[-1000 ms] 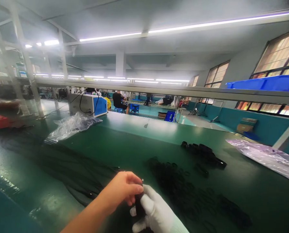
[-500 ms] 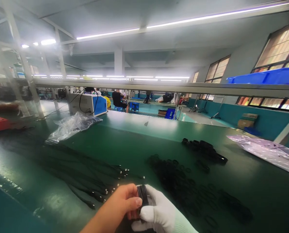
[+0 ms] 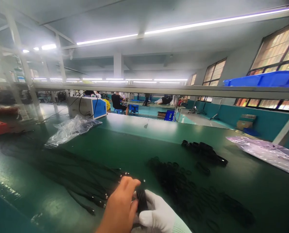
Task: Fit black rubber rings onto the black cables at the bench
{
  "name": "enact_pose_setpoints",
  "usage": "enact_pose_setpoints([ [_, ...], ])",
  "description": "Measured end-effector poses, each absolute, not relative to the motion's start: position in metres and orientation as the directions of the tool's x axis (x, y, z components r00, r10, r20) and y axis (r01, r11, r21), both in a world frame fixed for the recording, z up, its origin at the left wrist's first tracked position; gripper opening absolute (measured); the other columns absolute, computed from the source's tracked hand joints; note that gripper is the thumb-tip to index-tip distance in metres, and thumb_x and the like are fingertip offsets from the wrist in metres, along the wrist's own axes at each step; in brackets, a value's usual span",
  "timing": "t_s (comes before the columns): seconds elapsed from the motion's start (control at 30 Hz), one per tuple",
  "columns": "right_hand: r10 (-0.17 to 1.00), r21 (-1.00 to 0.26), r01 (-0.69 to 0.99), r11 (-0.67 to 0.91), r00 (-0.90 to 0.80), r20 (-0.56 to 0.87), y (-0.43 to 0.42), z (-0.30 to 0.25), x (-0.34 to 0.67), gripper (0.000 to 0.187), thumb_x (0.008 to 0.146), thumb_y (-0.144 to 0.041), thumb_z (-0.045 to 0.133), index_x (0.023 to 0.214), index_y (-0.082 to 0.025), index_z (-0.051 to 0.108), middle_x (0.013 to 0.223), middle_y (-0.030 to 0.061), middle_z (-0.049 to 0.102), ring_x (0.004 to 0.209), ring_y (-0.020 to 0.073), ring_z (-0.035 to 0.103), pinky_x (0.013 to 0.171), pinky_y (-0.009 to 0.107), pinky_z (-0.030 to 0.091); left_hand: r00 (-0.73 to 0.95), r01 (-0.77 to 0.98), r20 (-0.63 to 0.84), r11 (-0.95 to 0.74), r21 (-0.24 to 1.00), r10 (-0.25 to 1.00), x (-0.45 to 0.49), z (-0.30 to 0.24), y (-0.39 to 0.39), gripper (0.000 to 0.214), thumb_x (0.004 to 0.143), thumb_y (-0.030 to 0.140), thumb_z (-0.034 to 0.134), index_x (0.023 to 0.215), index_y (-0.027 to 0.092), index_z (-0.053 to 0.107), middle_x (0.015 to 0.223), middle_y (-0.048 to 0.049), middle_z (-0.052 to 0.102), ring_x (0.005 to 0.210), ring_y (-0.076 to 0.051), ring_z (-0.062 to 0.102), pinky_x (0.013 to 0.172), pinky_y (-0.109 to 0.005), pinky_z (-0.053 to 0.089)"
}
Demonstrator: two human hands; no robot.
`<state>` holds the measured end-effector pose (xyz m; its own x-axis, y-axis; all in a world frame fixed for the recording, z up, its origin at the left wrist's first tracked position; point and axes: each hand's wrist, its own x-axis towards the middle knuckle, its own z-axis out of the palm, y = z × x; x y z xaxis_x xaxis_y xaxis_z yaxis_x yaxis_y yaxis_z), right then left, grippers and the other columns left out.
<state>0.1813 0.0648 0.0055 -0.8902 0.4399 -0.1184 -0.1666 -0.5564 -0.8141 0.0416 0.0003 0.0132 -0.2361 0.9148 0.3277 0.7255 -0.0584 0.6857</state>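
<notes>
A coil of black cable (image 3: 141, 201) is held upright near the bottom centre, its loops pressed together. My right hand (image 3: 160, 210), in a white glove, is closed around the coil from the right. My bare left hand (image 3: 122, 204) is at the coil's left side. Its index finger reaches over the top and the thumb is lower, with a gap between them; whether it touches the coil I cannot tell. Left of the hands, many loose black cables (image 3: 86, 174) with small metal plug ends lie across the green table (image 3: 120, 145).
To the right is a pile of black rings (image 3: 175, 178), with coiled black cables (image 3: 205, 150) beyond it. A clear plastic bag (image 3: 72, 129) lies by a blue-and-grey machine (image 3: 87, 106). Another plastic bag (image 3: 265, 152) is at the right. A shelf bar (image 3: 144, 88) crosses overhead, carrying a blue bin (image 3: 263, 79).
My left hand has loosened from the coil, its index finger stretching out and upward. My right hand keeps hold of the coil in nearly the same place.
</notes>
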Motion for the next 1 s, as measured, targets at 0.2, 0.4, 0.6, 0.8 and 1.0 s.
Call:
enact_pose_setpoints([
  [0.2,0.419,-0.854,-0.165,-0.493,-0.905,-0.067,0.068,0.005,0.183,0.053,0.061,-0.02,0.077,0.11,-0.016,0.057,0.1,0.0055,0.059,0.08,0.0171,0.062,0.073,0.032,0.05,-0.072,0.783,0.591,-0.321,0.533,0.804,0.034,-0.011,0.009,0.032,0.078,0.002,0.041,0.092,0.02,0.065,0.078,-0.0028,0.059,0.071,-0.016,0.059,0.066,-0.025,0.045],
  [0.4,0.448,-0.894,-0.16,-0.419,-0.893,-0.05,0.068,0.008,0.179,0.049,0.059,-0.018,0.076,0.105,-0.014,0.06,0.095,0.0068,0.061,0.084,0.0201,0.062,0.073,0.033,0.049,-0.061,0.694,0.56,-0.368,0.618,0.826,0.031,-0.004,0.019,0.037,0.074,-0.001,0.042,0.091,0.021,0.067,0.081,-0.001,0.059,0.071,-0.013,0.057,0.063,-0.022,0.043],
  [0.6,0.37,-0.701,-0.276,-0.657,-0.929,0.02,0.07,-0.004,0.185,0.033,0.08,-0.027,0.065,0.11,-0.013,0.059,0.091,0.0071,0.063,0.076,0.0129,0.062,0.067,0.023,0.047,-0.116,0.572,0.318,-0.198,0.796,0.941,0.024,0.023,0.028,0.027,0.071,0.005,0.051,0.085,0.02,0.069,0.082,-0.0007,0.062,0.075,-0.015,0.059,0.068,-0.025,0.044],
  [0.8,0.215,-0.503,-0.222,-0.835,-0.974,0.073,0.075,-0.01,0.186,0.049,0.08,-0.036,0.056,0.117,-0.004,0.058,0.108,0.0136,0.064,0.087,0.0192,0.066,0.076,0.028,0.049,0.145,0.082,0.078,-0.091,0.992,0.986,-0.004,0.03,0.019,0.046,0.07,0.024,0.064,0.115,0.021,0.063,0.116,-0.005,0.063,0.105,-0.023,0.056,0.091,-0.033,0.042],
  [1.0,0.37,-0.691,-0.266,-0.672,-0.929,-0.002,0.07,-0.003,0.182,0.033,0.08,-0.031,0.064,0.104,-0.009,0.062,0.097,0.0087,0.061,0.072,0.0139,0.062,0.065,0.024,0.043,0.077,0.254,0.053,-0.071,0.965,0.996,-0.001,0.019,0.02,0.038,0.065,0.021,0.068,0.103,0.023,0.068,0.108,-0.0032,0.066,0.107,-0.025,0.054,0.097,-0.036,0.037],
])
